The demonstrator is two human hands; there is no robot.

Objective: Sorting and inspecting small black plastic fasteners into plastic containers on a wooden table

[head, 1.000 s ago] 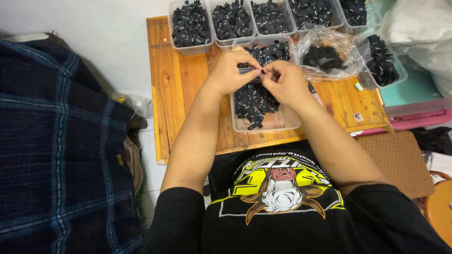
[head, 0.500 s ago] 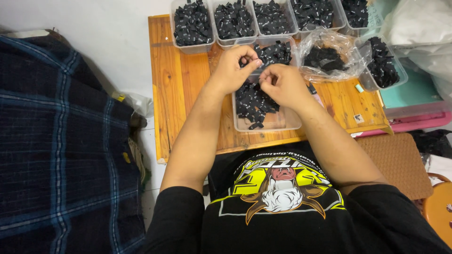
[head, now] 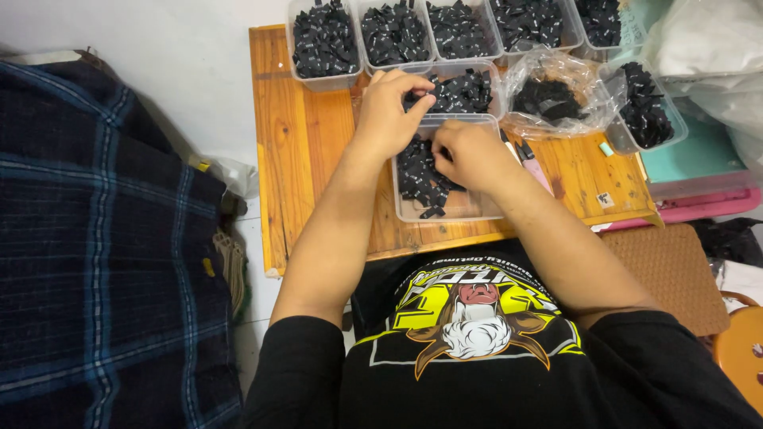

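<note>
While 1 clear plastic tub point(head: 477, 208) of small black pieces point(head: 417, 175) sits on the low wooden table point(head: 302, 151), left hand point(head: 389, 111) pinches a piece above; right hand point(head: 469, 155) curls narrowly inside, contents hidden.

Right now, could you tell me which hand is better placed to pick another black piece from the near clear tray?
The right hand: it already rests among the black pieces in the near tray. The left hand is raised at its far edge, pinching a piece.
</note>
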